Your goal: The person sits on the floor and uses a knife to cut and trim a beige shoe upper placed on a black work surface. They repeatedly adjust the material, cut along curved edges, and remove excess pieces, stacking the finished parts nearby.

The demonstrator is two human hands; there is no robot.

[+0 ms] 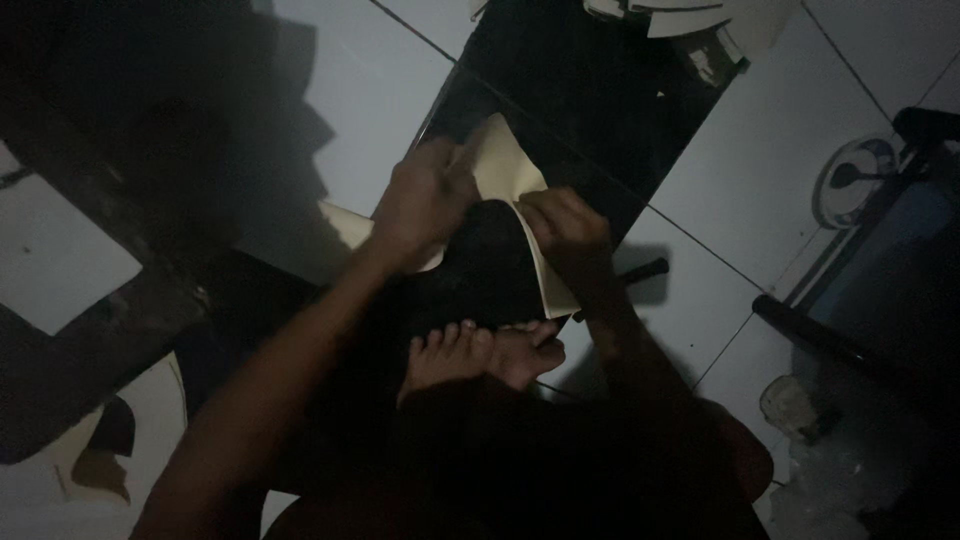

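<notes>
Dim, top-down view of a person seated on a tiled floor, working with both hands. The left hand [425,200] is closed over the upper left part of a cream-coloured sheet [505,165], thin and flexible like card or soft leather, fingers curled on its edge. The right hand [562,225] pinches the same sheet's right side, where it bends downward in a narrow curved strip. Between the hands the sheet wraps over a dark, rounded piece of material [485,270] whose detail is lost in shadow. Just below, the person's bare feet [485,350] rest together, toes pointing up toward the sheet, touching the dark material.

Behind the hands lies a large black glossy rectangular panel [600,90] set at an angle on the pale, smooth floor tiles [740,180]. A short dark cylindrical handle [640,272] lies just right of the right wrist. Pale offcuts [60,250] lie to the far left, and a round fan-like object [850,180] sits at the right.
</notes>
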